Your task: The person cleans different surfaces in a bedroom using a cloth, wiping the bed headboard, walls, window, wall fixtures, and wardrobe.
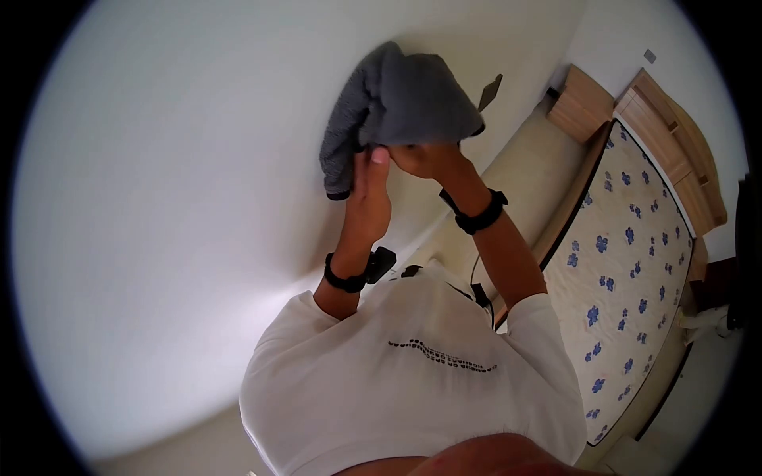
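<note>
A grey fluffy cloth [413,99] with a dark edge is held up in front of the white wall. My left hand [370,186] is at its lower left side, thumb pointing up, with the other fingers partly behind the cloth. My right hand [425,159] grips the cloth's lower edge, its fingers bent and partly covered by the fabric. The two hands are close together. One corner of the cloth hangs down to the left of my left hand. Each wrist wears a black strap.
A white wall [159,198] fills the left side. To the right stands a bed with a blue-flowered mattress [619,278], a wooden headboard [667,143] and a wooden bedside cabinet [582,103]. A dark flat object [490,93] is beside the cloth on the wall.
</note>
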A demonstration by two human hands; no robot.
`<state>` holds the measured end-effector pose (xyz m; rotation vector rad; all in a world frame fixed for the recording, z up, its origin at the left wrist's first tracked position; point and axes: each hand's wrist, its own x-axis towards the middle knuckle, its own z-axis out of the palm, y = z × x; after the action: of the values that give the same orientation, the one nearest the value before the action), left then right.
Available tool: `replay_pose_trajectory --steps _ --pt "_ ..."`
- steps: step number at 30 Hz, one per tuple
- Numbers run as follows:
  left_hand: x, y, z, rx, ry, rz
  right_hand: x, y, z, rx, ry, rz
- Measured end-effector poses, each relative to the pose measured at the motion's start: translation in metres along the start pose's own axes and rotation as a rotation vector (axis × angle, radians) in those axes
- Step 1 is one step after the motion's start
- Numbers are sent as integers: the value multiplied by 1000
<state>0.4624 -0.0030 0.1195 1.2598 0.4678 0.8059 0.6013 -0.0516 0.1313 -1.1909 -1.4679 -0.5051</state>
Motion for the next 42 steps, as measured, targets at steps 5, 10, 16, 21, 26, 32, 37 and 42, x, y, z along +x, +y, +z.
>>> replay_pose_trajectory --steps 5,10,16,21,26,32,37,42 --pt "10 -77 5 401 -112 18 -71 84 17 -32 69 -82" --pt "14 -186 -42 1629 -533 601 -92 106 -15 -356 -985 282" --pt "23 -182 6 813 -256 126 -178 159 -4 -142 -260 -44" --pt "52 -108 50 734 -105 371 -7 111 -53 -59 -346 -9" --pt "76 -35 113 544 -54 616 25 178 -56 130 -41 -158" --pt "116 -60 191 742 66 618 51 258 -133 7 221 33" --pt "155 -94 258 1087 277 631 45 328 -170 -70 146 33" --pt "206 -132 308 1615 512 648 44 367 -212 -52 282 111"
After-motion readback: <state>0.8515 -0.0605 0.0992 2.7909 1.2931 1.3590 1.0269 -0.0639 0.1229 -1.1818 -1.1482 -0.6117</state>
